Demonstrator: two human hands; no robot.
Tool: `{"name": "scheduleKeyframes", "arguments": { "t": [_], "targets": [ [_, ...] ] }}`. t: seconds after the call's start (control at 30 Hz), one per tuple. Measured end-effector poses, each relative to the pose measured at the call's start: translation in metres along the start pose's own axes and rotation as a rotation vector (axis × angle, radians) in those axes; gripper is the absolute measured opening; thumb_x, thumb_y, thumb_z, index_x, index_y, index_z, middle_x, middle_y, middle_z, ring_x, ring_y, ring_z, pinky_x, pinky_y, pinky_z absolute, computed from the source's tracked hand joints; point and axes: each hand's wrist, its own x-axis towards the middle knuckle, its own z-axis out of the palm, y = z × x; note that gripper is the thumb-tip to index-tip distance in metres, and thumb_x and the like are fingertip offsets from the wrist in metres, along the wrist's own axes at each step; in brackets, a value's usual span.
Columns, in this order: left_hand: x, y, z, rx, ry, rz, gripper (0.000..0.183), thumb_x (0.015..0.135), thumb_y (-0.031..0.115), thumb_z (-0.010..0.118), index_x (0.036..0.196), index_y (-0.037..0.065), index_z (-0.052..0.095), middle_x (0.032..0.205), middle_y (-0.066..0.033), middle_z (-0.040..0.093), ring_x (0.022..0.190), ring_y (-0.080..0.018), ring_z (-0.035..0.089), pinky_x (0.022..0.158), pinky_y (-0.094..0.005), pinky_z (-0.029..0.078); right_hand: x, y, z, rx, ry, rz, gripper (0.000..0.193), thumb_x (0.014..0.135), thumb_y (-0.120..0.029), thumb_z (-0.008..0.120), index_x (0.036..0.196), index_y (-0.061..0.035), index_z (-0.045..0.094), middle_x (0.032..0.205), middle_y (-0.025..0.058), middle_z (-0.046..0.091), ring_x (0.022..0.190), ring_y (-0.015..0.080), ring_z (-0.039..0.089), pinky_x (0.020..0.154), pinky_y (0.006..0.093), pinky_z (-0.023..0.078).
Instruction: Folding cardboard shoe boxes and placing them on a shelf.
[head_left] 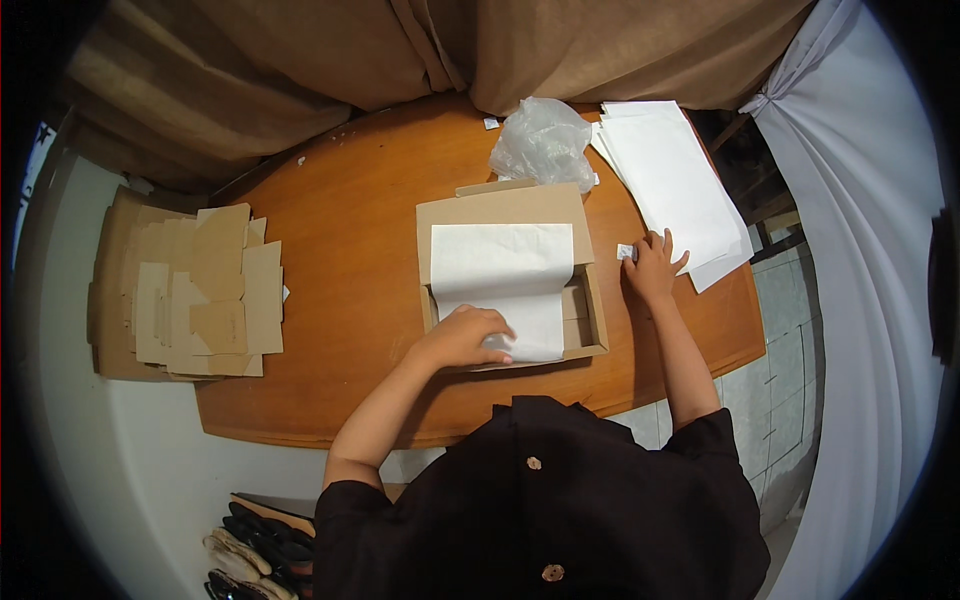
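1. The cardboard box (505,209) lies open near the middle of the worktop's (340,250) front edge, a white sheet (500,258) draped from its lid down inside
2. The left hand (462,338) curls loosely over the sheet at the box's front wall
3. The right hand (655,272), fingers spread, touches a small white packet (626,252) toward the worktop's right edge, beside the paper stack (680,185)
4. Whether either hand grips anything, I cannot tell
5. The sheet should be light and crease easily: pinch its side edges; the box, stiffer, suits a side-wall hold
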Motion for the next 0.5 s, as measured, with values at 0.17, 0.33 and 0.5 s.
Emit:
{"name": "scheduleKeyframes", "arguments": {
  "t": [0.17, 0.33, 0.5],
  "targets": [
    [-0.004, -0.011, 0.0, 0.008, -0.186, -0.166, 0.02, 0.08, 0.027, 0.064, 0.083, 0.007, 0.066, 0.091, -0.0056, 0.063, 0.093, -0.0264, 0.056, 0.085, -0.0385, 0.04, -0.001, -0.004, -0.006, 0.049, -0.153, 0.08, 0.026, 0.076, -0.027, 0.065, 0.096, -0.0107, 0.063, 0.126, 0.0077, 0.046, 0.131, 0.0318, 0.027, 0.097, 0.0727, 0.01],
    [-0.001, 0.001, -0.001, 0.465, 0.325, -0.004, 0.009, 0.077, 0.021, 0.064, 0.078, 0.011, 0.066, 0.096, -0.0031, 0.057, 0.099, -0.0214, 0.051, 0.089, -0.0459, 0.033, -0.018, -0.012, -0.012, 0.3, -0.025, 0.174, 0.018, 0.078, -0.025, 0.064, 0.087, -0.0095, 0.066, 0.122, 0.0062, 0.05, 0.13, 0.0316, 0.028, 0.097, 0.0698, 0.009],
    [0.014, -0.007, 0.015, 0.637, 0.467, -0.031, 0.007, 0.074, 0.022, 0.067, 0.073, 0.016, 0.063, 0.113, -0.0027, 0.052, 0.113, -0.021, 0.044, 0.091, -0.0526, 0.025, -0.022, -0.027, -0.01, 0.653, 0.18, -0.024, 0.02, 0.078, -0.027, 0.066, 0.09, -0.0103, 0.068, 0.124, 0.0057, 0.05, 0.13, 0.0308, 0.026, 0.098, 0.0666, 0.007]
  ]
}}
